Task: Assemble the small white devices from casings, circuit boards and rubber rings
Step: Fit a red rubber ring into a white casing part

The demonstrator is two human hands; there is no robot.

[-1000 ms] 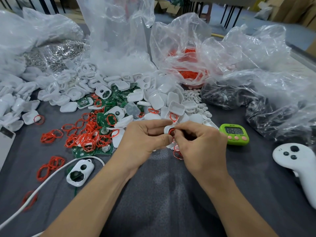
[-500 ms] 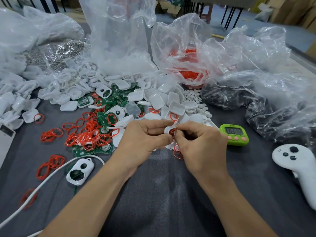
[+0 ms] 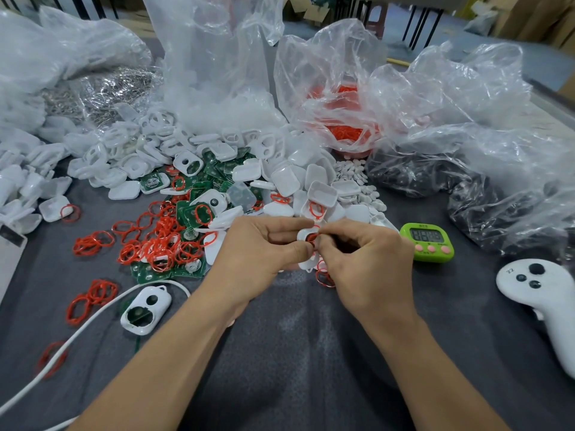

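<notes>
My left hand [image 3: 258,253] grips a small white casing [image 3: 303,236] above the grey cloth at mid-table. My right hand [image 3: 364,262] pinches a red rubber ring [image 3: 312,237] against that casing's opening. Behind my hands lies a heap of white casing halves [image 3: 280,178] mixed with green circuit boards [image 3: 199,213]. Loose red rings [image 3: 158,244] are scattered to the left. A casing with holes and a board inside [image 3: 145,309] lies near my left forearm. More red rings [image 3: 325,276] lie under my right hand.
A green timer [image 3: 427,242] sits right of my hands, a white controller [image 3: 541,293] at the far right. Clear plastic bags [image 3: 435,98] of parts stand behind. A white cable [image 3: 62,346] crosses the lower left. Small white buttons [image 3: 357,178] lie by the heap.
My right fingers have shifted slightly along the ring at the casing. Both hands stay in the same place.
</notes>
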